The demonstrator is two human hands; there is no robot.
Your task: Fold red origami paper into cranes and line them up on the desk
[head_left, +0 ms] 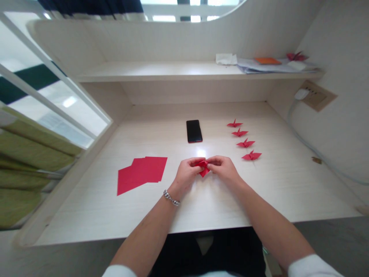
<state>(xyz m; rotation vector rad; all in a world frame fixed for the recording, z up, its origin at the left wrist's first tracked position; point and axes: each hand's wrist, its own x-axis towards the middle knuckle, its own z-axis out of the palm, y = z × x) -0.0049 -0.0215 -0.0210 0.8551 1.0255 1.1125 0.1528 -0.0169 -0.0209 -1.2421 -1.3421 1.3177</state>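
Observation:
Between my two hands, just above the desk, is a small folded piece of red paper point(204, 172), partly covered by fingers. My left hand point(187, 173), with a chain bracelet at the wrist, pinches its left side. On its right side, my right hand point(223, 168) pinches it between thumb and fingers. Red paper sheets point(145, 171) lie overlapping on the desk, left of my left hand. To the right, several red origami cranes point(251, 156) stand in a slanting row. A black phone point(194, 131) rests beyond my hands.
A shelf point(173, 71) runs across the back, with papers point(268, 66), an orange piece of paper point(268, 60) and a larger red folded paper shape point(297, 56) at its right. On the right wall, a white plug sits in a socket point(319, 96), its cable point(305, 142) trailing down.

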